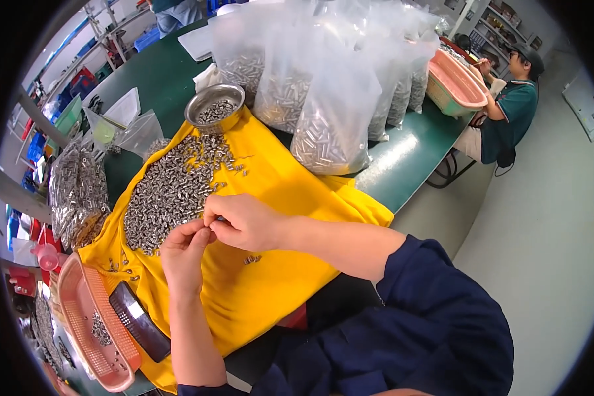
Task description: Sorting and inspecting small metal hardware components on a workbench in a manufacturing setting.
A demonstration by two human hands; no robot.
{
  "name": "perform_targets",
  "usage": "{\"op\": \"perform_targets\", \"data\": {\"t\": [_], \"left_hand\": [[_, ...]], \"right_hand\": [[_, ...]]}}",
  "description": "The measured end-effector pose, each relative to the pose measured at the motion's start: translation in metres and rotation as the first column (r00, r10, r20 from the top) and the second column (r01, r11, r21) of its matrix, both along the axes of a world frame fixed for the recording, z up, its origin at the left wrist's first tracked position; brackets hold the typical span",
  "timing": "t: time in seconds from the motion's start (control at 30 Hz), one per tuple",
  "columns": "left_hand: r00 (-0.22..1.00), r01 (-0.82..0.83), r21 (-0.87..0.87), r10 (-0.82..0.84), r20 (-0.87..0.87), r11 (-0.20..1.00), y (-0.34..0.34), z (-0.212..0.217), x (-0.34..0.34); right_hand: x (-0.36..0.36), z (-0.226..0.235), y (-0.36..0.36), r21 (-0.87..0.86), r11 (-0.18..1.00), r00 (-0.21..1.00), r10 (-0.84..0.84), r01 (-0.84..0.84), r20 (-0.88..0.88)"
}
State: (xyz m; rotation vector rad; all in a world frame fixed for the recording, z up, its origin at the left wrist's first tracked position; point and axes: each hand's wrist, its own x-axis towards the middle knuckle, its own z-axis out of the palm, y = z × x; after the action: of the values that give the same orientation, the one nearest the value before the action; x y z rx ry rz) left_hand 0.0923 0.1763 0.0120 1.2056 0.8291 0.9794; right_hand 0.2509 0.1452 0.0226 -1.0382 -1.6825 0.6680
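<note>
Here the left hand (183,254) and right hand (244,223) meet, fingertips pinched together, anything between them hidden, just beside heaped small silver metal cylinders (168,191); rumpled bright-yellow cloth (270,165) beneath, over a dark-green tabletop (402,155), its right edge giving onto wide pale-grey floor (515,244).
</note>
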Motion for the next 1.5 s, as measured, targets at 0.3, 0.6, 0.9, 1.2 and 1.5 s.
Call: {"op": "perform_targets", "data": {"t": [0.3,0.6,0.9,1.2,1.5], "left_hand": [[0.993,0.095,-0.106,-0.087,0.080,0.990,-0.003,0.001,-0.002],[0.975,-0.021,0.075,0.037,-0.219,0.997,0.004,0.011,-0.003],[0.982,0.083,-0.063,-0.071,0.176,0.995,-0.002,0.003,-0.006],[0.987,0.098,-0.037,-0.092,0.135,0.995,-0.005,0.005,-0.003],[0.999,0.042,0.099,-0.041,-0.015,0.994,-0.004,0.004,0.000]], "right_hand": [[0.001,0.003,-0.008,0.036,0.999,0.999,0.000,-0.002,0.040],[0.005,0.005,-0.006,0.037,0.991,0.991,-0.132,0.132,-0.011],[0.002,0.004,-0.005,-0.135,0.990,0.978,0.023,-0.052,-0.207],[0.001,0.008,-0.011,-0.117,0.992,0.995,0.028,-0.038,-0.092],[-0.005,0.001,-0.009,-0.045,0.999,1.000,-0.013,0.012,-0.027]]}}
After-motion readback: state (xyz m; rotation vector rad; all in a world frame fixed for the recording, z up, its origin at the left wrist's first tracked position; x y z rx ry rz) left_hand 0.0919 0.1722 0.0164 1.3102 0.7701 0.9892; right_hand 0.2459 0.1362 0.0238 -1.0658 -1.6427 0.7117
